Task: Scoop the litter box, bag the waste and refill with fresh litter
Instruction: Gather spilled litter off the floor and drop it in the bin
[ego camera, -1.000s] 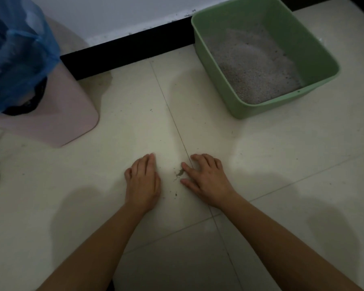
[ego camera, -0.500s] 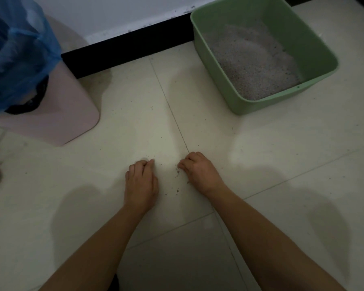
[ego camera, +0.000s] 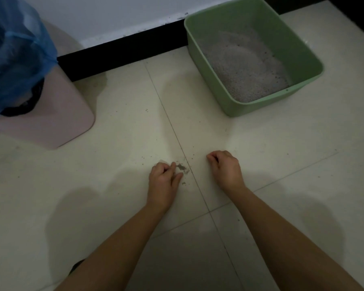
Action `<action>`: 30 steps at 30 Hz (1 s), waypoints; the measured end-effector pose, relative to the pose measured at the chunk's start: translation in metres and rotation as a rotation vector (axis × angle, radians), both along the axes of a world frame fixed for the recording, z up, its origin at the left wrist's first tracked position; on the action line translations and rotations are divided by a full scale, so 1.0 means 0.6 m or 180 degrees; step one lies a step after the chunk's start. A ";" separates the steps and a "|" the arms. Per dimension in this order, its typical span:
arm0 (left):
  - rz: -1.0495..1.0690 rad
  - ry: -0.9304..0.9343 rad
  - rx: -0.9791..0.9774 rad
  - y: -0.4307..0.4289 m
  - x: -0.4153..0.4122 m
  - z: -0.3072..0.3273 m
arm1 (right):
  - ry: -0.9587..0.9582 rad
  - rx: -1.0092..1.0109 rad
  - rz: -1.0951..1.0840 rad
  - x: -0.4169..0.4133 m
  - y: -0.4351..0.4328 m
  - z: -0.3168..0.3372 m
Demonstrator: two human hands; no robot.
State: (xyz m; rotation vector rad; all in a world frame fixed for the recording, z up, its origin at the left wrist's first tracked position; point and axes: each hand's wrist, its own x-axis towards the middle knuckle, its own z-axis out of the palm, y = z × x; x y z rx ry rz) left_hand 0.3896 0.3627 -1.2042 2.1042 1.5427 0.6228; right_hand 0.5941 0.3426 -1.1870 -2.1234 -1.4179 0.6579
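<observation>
Well, I have just one view, from my head, looking down at the floor (ego camera: 97, 192).

The green litter box (ego camera: 250, 107) sits far off on my right, near the wall. Gray litter (ego camera: 244, 66) lies inside it in a soft heap. It looks clean to me, with no clumps that I can see. So I think the scooping and the refill are done, but I cannot be sure. I see no scoop anywhere.

The pink bin (ego camera: 57, 124) is far off on my left. A blue bag (ego camera: 15, 55) is in its top. I cannot see what is in the bag, and it does not look tied.

A small pile of spilled litter (ego camera: 182, 167) lies on the floor, right by my left hand (ego camera: 164, 183). One finger and the thumb touch the edge of the pile, a little apart, and the other fingers are curled. I cannot tell if this grip has any grains.

My right hand (ego camera: 225, 168) rests on the floor, a bit away from the pile. Its grip is closed like a fist. I cannot tell if any grains are inside.

A few loose grains are spread around too. I think this cleanup, and maybe tying the bag, is what is left.
</observation>
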 end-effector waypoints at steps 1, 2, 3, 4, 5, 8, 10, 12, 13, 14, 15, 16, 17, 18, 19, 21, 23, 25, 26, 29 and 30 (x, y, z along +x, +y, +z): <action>-0.0011 -0.0017 0.0028 0.002 0.003 -0.001 | -0.0001 -0.0031 0.0019 -0.003 -0.001 0.002; -0.0001 -0.0049 0.0034 0.004 0.007 -0.001 | -0.0010 -0.0049 0.0038 -0.006 -0.002 0.004; 0.0031 -0.0093 0.0021 0.005 0.011 -0.002 | -0.0022 -0.0040 0.0056 -0.007 -0.003 0.004; 0.0076 -0.0136 -0.0014 0.005 0.016 -0.002 | -0.0030 -0.0027 0.0071 -0.008 -0.005 0.003; 0.0122 -0.0181 -0.0033 0.006 0.020 -0.003 | -0.0040 -0.0030 0.0082 -0.008 -0.006 0.003; 0.0139 -0.0257 -0.0003 0.006 0.036 -0.001 | -0.0072 -0.0043 0.0127 -0.008 -0.006 0.003; 0.0040 -0.0197 0.0075 0.010 0.040 -0.005 | -0.0084 -0.0060 0.0136 -0.008 -0.005 0.003; -0.0109 0.0000 0.0199 0.018 0.038 -0.010 | -0.0091 -0.0062 0.0138 -0.008 -0.004 0.002; -0.0214 0.0158 0.0320 0.023 0.036 -0.013 | -0.0088 -0.0062 0.0136 -0.009 -0.004 0.002; -0.0341 0.0324 0.0412 0.027 0.034 -0.014 | -0.0083 -0.0081 0.0134 -0.009 -0.003 0.002; -0.0490 0.0494 0.0485 0.031 0.032 -0.015 | -0.0080 -0.0113 0.0142 -0.009 -0.002 0.002; -0.0633 0.0657 0.0503 0.035 0.031 -0.012 | -0.0073 -0.0147 0.0152 -0.009 0.000 0.001; -0.0756 0.0785 0.0503 0.040 0.029 -0.010 | -0.0060 -0.0182 0.0165 -0.008 0.002 0.002; -0.0875 0.0869 0.0430 0.043 0.027 -0.004 | -0.0038 -0.0217 0.0182 -0.008 0.006 0.005; -0.0945 0.0875 0.0345 0.049 0.022 0.004 | -0.0014 -0.0243 0.0207 -0.007 0.011 0.010; -0.0857 0.0844 0.0181 0.070 0.007 0.029 | 0.0050 -0.0209 0.0222 -0.011 0.030 0.026; -0.0552 0.0815 0.0257 0.108 -0.014 0.073 | 0.0134 -0.0062 0.0170 -0.020 0.064 0.050; -0.0240 0.0629 0.0523 0.157 -0.037 0.137 | 0.0238 0.0111 0.0149 -0.037 0.114 0.084; -0.0062 0.0503 0.0674 0.184 -0.049 0.179 | 0.0294 0.0218 0.0159 -0.049 0.144 0.105; 0.0600 0.0031 0.1217 0.253 -0.104 0.310 | 0.0476 0.0618 0.0239 -0.107 0.235 0.192; 0.0798 -0.0062 0.1433 0.270 -0.128 0.355 | 0.0566 0.0803 0.0284 -0.133 0.264 0.225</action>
